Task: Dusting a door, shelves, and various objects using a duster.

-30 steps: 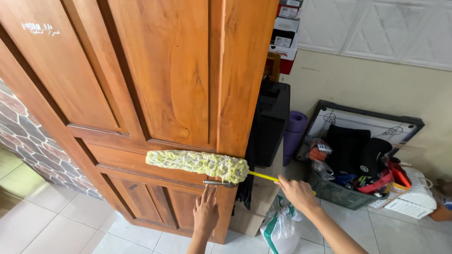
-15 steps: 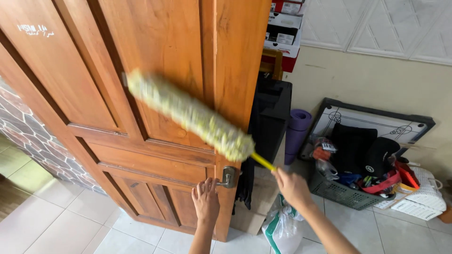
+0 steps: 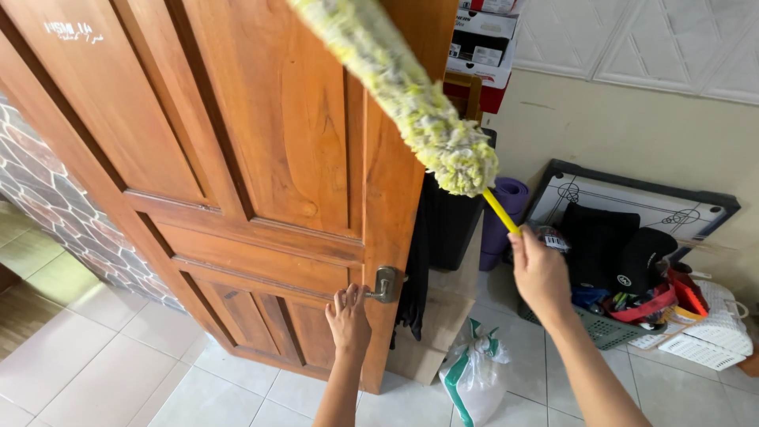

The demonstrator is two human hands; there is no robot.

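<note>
A person dusts a panelled wooden door (image 3: 261,142), the right hand (image 3: 540,273) at centre right, fingers wrapped around the yellow handle (image 3: 500,211) of a fluffy yellow-green duster (image 3: 403,91), whose head slants from the top centre of the frame down across the door's edge. The left hand (image 3: 349,319), lower centre, lies with fingers spread against the wood, touching the metal door handle (image 3: 387,284) and gripping nothing. Bracing the door this way looks sensible: long, light strokes along each panel groove should lift dust without swinging the door toward the cardboard boxes (image 3: 482,39) stacked behind it.
</note>
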